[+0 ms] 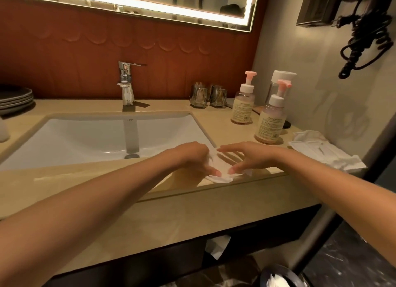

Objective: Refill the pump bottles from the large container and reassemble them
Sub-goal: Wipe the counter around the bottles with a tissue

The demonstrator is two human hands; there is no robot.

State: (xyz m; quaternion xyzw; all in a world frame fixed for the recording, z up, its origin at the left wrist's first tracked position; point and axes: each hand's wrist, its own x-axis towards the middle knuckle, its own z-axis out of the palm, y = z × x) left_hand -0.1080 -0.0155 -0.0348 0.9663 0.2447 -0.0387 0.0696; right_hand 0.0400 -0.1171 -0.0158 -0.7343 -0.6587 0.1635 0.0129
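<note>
Your left hand (192,158) bunches the tissue (220,179), fingers curled round it. Your right hand (246,156) presses it, fingers spread. Wipe the counter (233,134) outward, clear of the pump bottles (271,120).

At centre frame our left hand (192,158) curls round one edge of a thin white paper tissue (222,168) on the beige stone tabletop (233,134). Our right hand (248,156) spreads straight fingers over it, thumb pressing down. At right, a clear plastic pump bottle with a pink head (271,119) stands assembled. A second such pump bottle (243,103) stands farther back, and a tall clear container with a white cap (282,76) stands behind the nearer one.
</note>
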